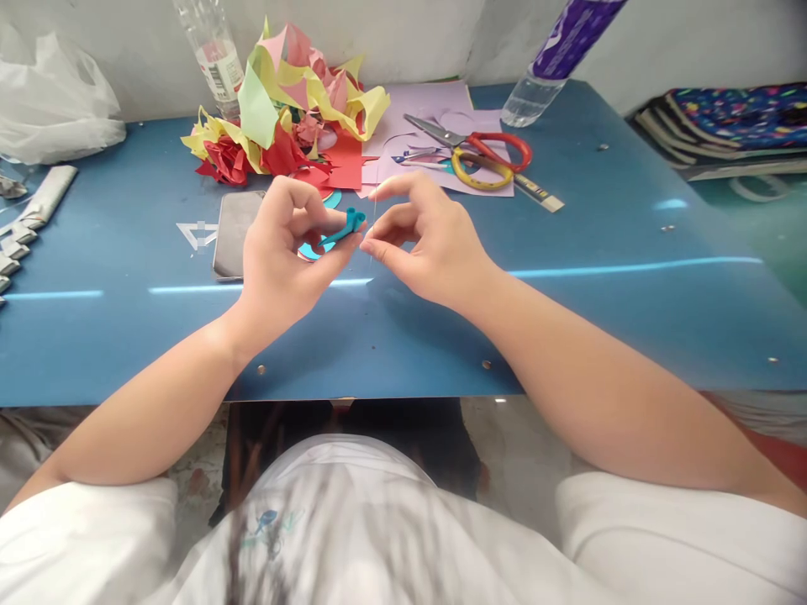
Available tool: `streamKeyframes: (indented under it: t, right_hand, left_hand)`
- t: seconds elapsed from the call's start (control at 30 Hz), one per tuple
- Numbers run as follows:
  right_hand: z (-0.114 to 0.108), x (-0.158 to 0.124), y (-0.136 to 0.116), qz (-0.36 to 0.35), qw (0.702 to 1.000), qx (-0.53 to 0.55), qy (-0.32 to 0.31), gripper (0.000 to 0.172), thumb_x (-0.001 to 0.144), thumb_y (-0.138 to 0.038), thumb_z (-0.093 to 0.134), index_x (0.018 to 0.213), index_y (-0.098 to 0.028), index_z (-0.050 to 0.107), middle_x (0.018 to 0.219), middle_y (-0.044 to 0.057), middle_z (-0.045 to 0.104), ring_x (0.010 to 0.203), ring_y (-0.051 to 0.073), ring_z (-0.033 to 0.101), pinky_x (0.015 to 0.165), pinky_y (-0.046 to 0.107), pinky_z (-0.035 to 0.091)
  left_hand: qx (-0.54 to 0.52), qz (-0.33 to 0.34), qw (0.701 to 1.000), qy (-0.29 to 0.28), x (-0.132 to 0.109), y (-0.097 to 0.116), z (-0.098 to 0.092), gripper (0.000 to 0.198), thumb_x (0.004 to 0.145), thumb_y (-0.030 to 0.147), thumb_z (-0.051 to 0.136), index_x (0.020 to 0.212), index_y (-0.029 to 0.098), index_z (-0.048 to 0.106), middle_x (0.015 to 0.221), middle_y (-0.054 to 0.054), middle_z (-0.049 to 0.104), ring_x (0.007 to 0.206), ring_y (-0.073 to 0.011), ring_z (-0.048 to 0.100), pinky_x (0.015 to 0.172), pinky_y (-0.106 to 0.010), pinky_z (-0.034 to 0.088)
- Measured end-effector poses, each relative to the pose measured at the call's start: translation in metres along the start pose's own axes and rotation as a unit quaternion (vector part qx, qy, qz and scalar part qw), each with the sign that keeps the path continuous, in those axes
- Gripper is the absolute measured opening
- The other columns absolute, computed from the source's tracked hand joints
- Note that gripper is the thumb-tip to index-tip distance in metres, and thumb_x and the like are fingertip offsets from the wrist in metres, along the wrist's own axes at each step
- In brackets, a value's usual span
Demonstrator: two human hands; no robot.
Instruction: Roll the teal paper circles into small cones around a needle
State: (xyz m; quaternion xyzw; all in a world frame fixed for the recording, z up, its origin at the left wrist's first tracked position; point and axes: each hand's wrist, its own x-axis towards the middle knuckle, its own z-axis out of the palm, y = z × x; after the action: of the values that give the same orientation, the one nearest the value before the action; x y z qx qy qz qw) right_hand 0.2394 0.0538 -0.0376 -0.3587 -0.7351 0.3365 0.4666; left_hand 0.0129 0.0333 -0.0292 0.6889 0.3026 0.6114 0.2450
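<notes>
My left hand [281, 235] is closed, pinching a small curled teal paper piece [351, 222] between thumb and fingers above the table. Close by on its right, my right hand [435, 231] holds thumb and forefinger together on a thin, pale strand [376, 197]. That strand runs nearly upright; whether it is thread or wire I cannot tell. The fingertips of both hands almost meet. Beneath and behind my left fingers lie light-blue round paper pieces [317, 250], partly hidden.
Behind my hands are crumpled coloured paper flowers [296, 105], lilac paper [429, 101] and scissors [470, 143] beside a cutter [539, 193]. A phone [236, 231] lies left. A clear bottle [218, 63], a purple-labelled bottle [555, 59] and a plastic bag [56, 101] stand at the back.
</notes>
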Motion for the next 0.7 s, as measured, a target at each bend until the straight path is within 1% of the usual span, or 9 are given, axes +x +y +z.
streamKeyframes:
  t: [0.07,0.1,0.17,0.27,0.4,0.53,0.57,0.63,0.7]
  right_hand:
    - [0.002,-0.002,-0.005,0.002,0.999,0.036,0.013,0.059,0.089,-0.026,0.099,0.132,-0.035,0.059,0.089,-0.005,0.085,0.075,0.022,0.072,0.079,0.04,0.061]
    - [0.002,-0.002,-0.007,-0.007,0.999,0.042,0.018,0.055,0.09,-0.026,0.098,0.127,-0.036,0.059,0.088,-0.005,0.084,0.074,0.022,0.071,0.076,0.04,0.06]
    - [0.002,-0.002,-0.011,-0.039,0.999,0.027,0.019,0.035,0.096,-0.027,0.092,0.113,-0.034,0.063,0.091,-0.002,0.083,0.074,0.023,0.07,0.075,0.042,0.059]
    - [0.001,-0.001,-0.016,-0.099,0.995,-0.023,0.009,0.012,0.102,-0.026,0.082,0.098,-0.032,0.073,0.099,0.004,0.084,0.084,0.026,0.073,0.081,0.047,0.061]
    - [0.0,-0.001,-0.016,-0.151,0.987,-0.051,-0.016,0.006,0.103,-0.027,0.084,0.099,-0.032,0.082,0.097,0.005,0.085,0.08,0.025,0.074,0.076,0.045,0.062]
    - [-0.001,-0.002,-0.013,-0.179,0.982,-0.065,-0.005,0.007,0.103,-0.029,0.09,0.101,-0.029,0.084,0.096,0.004,0.084,0.077,0.021,0.075,0.072,0.04,0.062]
    - [-0.001,-0.002,-0.011,-0.192,0.979,-0.07,0.005,0.007,0.102,-0.027,0.09,0.101,-0.028,0.083,0.095,0.003,0.084,0.077,0.02,0.075,0.072,0.039,0.062]
    - [-0.001,-0.002,-0.007,-0.224,0.971,-0.084,0.026,0.007,0.102,-0.023,0.088,0.104,-0.027,0.083,0.095,0.001,0.084,0.077,0.019,0.075,0.072,0.036,0.063]
    - [-0.001,-0.001,-0.004,-0.253,0.962,-0.098,0.039,0.006,0.104,-0.021,0.085,0.106,-0.026,0.083,0.095,0.0,0.083,0.077,0.018,0.075,0.071,0.034,0.062]
  left_hand:
    - [0.039,-0.011,0.999,-0.012,0.001,-0.008,-0.001,0.042,0.097,0.046,0.094,0.095,0.029,0.056,0.09,0.0,0.07,0.099,-0.0267,0.088,0.074,-0.043,0.063]
    - [0.051,-0.002,0.999,-0.014,0.001,-0.012,-0.002,0.041,0.096,0.046,0.094,0.092,0.029,0.057,0.088,0.001,0.07,0.096,-0.0259,0.087,0.073,-0.044,0.063]
    - [0.062,0.015,0.998,-0.027,0.002,-0.02,-0.003,0.033,0.094,0.04,0.092,0.09,0.03,0.061,0.086,0.0,0.073,0.091,-0.026,0.085,0.071,-0.045,0.063]
    - [0.051,0.037,0.997,-0.036,0.002,-0.028,-0.005,0.025,0.088,0.029,0.09,0.088,0.033,0.066,0.089,0.0,0.081,0.092,-0.0276,0.088,0.068,-0.046,0.065]
    - [0.047,0.027,0.997,-0.048,-0.001,-0.03,-0.006,0.018,0.085,0.018,0.086,0.091,0.029,0.073,0.105,-0.002,0.09,0.103,-0.0266,0.09,0.075,-0.044,0.071]
    - [0.028,0.017,0.998,-0.053,0.0,-0.022,-0.009,0.021,0.081,0.02,0.092,0.089,0.029,0.075,0.113,-0.002,0.092,0.1,-0.0257,0.085,0.078,-0.046,0.073]
    - [0.025,0.005,0.998,-0.057,0.0,-0.017,-0.01,0.024,0.079,0.022,0.095,0.089,0.03,0.076,0.114,-0.001,0.092,0.102,-0.0275,0.084,0.08,-0.049,0.074]
    - [0.04,-0.075,0.993,-0.085,0.001,-0.006,-0.012,0.02,0.084,0.021,0.093,0.092,0.035,0.081,0.124,0.0,0.092,0.118,-0.0321,0.084,0.099,-0.057,0.074]
    - [0.035,-0.117,0.989,-0.084,0.002,0.004,-0.012,0.019,0.086,0.021,0.09,0.089,0.039,0.083,0.123,0.001,0.091,0.12,-0.0347,0.083,0.104,-0.062,0.072]
